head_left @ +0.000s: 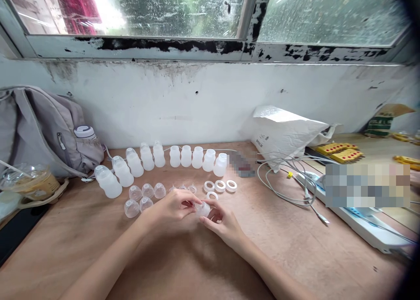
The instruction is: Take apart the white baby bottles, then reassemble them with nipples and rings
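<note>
My left hand (179, 204) pinches the left side of a small translucent ridged bottle part (202, 209). Around its right side curl the fingers of my right hand (222, 219). The fingers partly cover this part, so its exact kind is unclear. Just beyond my hands lie several white collar rings (220, 186) and some clear bottle nipples (183, 189), partly hidden by my left hand. Clear domed caps (148, 190) stand left of them. Behind is an arc of frosted baby bottles: capped ones (124, 171) at left, open-necked ones (197, 157) at right.
A grey backpack (49, 129) and an iced drink cup (36, 182) are at left. A white plastic bag (288, 131), tangled cables (285, 182) and a power strip (354, 221) occupy the right. The wall and window (190, 11) bound the back.
</note>
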`<action>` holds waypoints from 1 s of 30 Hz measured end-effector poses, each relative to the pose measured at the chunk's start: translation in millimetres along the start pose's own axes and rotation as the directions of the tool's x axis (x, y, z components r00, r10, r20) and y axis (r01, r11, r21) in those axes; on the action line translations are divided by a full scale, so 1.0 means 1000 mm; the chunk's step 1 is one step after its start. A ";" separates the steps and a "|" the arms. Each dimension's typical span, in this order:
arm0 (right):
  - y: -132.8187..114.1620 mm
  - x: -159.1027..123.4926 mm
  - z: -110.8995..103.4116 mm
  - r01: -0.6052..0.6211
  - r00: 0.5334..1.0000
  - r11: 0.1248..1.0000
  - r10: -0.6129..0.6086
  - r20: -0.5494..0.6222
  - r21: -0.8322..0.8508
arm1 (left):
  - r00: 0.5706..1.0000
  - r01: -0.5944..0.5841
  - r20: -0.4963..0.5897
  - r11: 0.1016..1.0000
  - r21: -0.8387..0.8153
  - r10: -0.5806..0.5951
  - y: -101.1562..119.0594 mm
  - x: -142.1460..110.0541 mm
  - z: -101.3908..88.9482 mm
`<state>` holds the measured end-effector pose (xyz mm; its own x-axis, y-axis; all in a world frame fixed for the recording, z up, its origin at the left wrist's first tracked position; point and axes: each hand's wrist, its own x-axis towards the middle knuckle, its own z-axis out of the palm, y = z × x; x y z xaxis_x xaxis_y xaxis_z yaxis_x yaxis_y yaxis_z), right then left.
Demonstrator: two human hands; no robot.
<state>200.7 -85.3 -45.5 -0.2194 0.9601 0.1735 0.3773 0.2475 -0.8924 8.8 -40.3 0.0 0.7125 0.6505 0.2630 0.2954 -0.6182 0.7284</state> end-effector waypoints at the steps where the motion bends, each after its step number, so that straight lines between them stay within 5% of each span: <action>1: 0.000 0.000 0.000 -0.001 1.000 1.000 0.001 -0.008 0.000 | 1.000 -0.004 -0.006 1.000 0.000 0.004 0.000 0.000 0.001; 13: 0.004 0.001 -0.004 -0.076 0.986 0.991 0.091 -0.138 0.109 | 0.992 0.053 -0.123 0.976 0.213 -0.027 -0.006 0.001 -0.004; 19: 0.006 0.002 -0.005 -0.077 0.976 0.992 0.096 -0.194 0.104 | 0.987 0.158 -0.113 0.789 0.594 -0.113 -0.016 0.000 0.003; 30: 0.004 0.003 -0.009 -0.080 0.979 0.994 0.092 -0.184 0.071 | 0.983 0.181 -0.102 0.720 0.670 -0.151 -0.029 -0.002 0.008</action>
<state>209.6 -80.2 -44.3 -0.0145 0.9863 0.1645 0.3283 0.1601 -0.9309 4.1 -27.0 -26.4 0.5907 0.7782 0.2133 0.7678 -0.6234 0.1480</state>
